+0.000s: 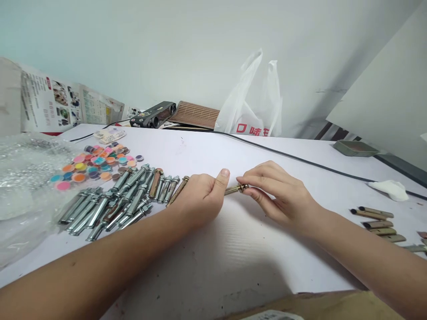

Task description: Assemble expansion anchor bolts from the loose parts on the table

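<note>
A brass-coloured expansion bolt lies level between my two hands, above the white table. My left hand is closed round its left part, thumb raised along the side, so that end is hidden. The fingertips of my right hand pinch the nut end. Left of my left hand is a pile of silver expansion bolts, with a row of smaller bolts beside it. One yellowish bolt lies partly behind my left hand.
Coloured round discs and a clear plastic bag lie at left. Several metal sleeves lie at right, near a crumpled tissue. A black cable crosses the back. Behind stand a white carrier bag and a black speaker-like device.
</note>
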`<act>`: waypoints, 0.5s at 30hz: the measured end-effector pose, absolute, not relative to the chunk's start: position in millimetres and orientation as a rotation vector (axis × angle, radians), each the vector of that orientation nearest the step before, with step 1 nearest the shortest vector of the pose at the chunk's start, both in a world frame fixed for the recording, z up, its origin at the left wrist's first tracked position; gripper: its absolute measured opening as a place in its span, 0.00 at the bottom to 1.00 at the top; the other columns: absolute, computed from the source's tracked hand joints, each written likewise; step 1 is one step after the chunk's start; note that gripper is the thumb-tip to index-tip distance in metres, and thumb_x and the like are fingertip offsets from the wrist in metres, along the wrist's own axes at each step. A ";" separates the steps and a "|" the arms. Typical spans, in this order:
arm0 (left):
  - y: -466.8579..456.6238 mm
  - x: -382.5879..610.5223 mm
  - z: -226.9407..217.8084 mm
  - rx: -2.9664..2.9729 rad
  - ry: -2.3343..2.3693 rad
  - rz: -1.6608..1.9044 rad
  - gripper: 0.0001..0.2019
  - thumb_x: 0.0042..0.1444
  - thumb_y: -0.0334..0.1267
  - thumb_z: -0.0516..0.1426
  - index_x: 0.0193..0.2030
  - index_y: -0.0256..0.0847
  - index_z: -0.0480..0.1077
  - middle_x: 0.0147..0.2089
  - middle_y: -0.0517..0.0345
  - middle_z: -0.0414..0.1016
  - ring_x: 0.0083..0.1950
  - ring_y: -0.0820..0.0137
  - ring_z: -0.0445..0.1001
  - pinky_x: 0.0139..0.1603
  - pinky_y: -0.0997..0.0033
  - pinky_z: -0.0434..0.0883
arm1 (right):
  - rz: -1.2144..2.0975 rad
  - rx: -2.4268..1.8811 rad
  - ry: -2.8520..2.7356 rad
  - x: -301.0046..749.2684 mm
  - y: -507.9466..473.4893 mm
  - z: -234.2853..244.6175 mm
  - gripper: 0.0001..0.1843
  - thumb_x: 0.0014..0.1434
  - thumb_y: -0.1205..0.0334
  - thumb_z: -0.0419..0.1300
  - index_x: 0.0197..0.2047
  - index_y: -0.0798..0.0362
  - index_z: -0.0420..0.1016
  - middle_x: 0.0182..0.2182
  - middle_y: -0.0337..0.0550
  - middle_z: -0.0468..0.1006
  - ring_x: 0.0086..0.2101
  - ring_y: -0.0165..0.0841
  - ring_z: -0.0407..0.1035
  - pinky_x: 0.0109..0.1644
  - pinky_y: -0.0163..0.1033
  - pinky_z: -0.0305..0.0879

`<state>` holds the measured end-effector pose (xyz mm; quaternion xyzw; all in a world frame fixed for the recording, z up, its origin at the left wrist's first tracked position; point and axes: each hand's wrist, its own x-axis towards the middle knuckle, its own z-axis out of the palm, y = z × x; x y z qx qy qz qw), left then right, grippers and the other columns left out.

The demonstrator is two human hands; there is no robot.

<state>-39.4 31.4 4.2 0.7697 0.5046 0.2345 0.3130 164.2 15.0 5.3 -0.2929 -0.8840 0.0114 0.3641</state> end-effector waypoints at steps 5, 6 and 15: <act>38.3 -42.2 9.9 2.364 1.354 0.491 0.27 0.63 0.49 0.38 0.15 0.39 0.52 0.14 0.62 0.49 0.18 0.75 0.50 0.24 0.69 0.46 | 0.019 -0.845 -2.348 159.7 11.5 2.9 0.09 0.62 0.67 0.56 0.46 0.57 0.70 0.33 0.44 0.72 0.37 0.32 0.62 0.42 0.41 0.62; 40.0 -43.4 11.5 2.429 1.341 0.442 0.27 0.63 0.48 0.39 0.14 0.39 0.52 0.14 0.62 0.49 0.18 0.75 0.50 0.24 0.69 0.47 | 0.036 -0.890 -2.366 157.4 10.5 1.9 0.07 0.63 0.65 0.54 0.44 0.57 0.70 0.32 0.44 0.71 0.36 0.32 0.61 0.41 0.41 0.62; 37.1 -39.3 17.6 2.782 1.406 0.329 0.32 0.64 0.45 0.34 0.20 0.36 0.71 0.18 0.51 0.68 0.22 0.67 0.64 0.26 0.67 0.54 | 0.419 -1.234 -2.310 148.3 3.8 5.8 0.20 0.69 0.56 0.41 0.31 0.53 0.67 0.26 0.40 0.70 0.30 0.30 0.62 0.36 0.39 0.58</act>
